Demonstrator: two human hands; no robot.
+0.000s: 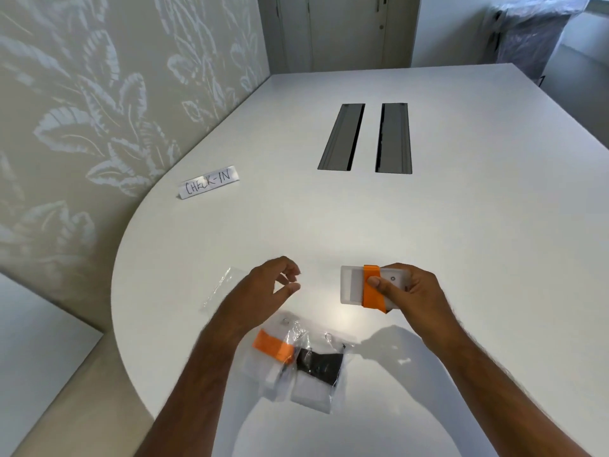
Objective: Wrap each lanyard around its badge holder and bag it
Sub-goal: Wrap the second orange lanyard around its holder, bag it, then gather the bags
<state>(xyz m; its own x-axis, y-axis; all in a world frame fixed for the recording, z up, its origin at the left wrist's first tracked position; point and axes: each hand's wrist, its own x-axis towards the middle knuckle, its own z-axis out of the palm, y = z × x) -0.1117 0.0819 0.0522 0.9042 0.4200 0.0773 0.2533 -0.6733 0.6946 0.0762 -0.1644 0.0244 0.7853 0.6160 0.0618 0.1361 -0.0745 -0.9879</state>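
Lying on the white table (461,258), near its front edge, are two clear bags already filled: one bagged badge holder with an orange lanyard (273,349) wound round it, and just beside it on the right, overlapping it, a bagged badge holder with a black lanyard (318,364). A third badge holder (354,285) is being held above the table by the right hand (408,291); an orange lanyard (374,288) is being kept wrapped across its middle, with the thumb being pressed on the band from the front and the fingers being curled behind the holder. The left hand (263,285) is being held just over the table with nothing in it, its fingers loosely curled and the thumb and forefinger being kept apart. An empty clear bag (220,288) is lying flat on the table just to the left of that hand, partly hidden under the wrist. Farther back toward the left wall, a paper label reading "CHECK-IN" (209,186) is lying on the table. Two dark cable slots (365,136) are being shown in the middle of the tabletop, well apart from the badges.
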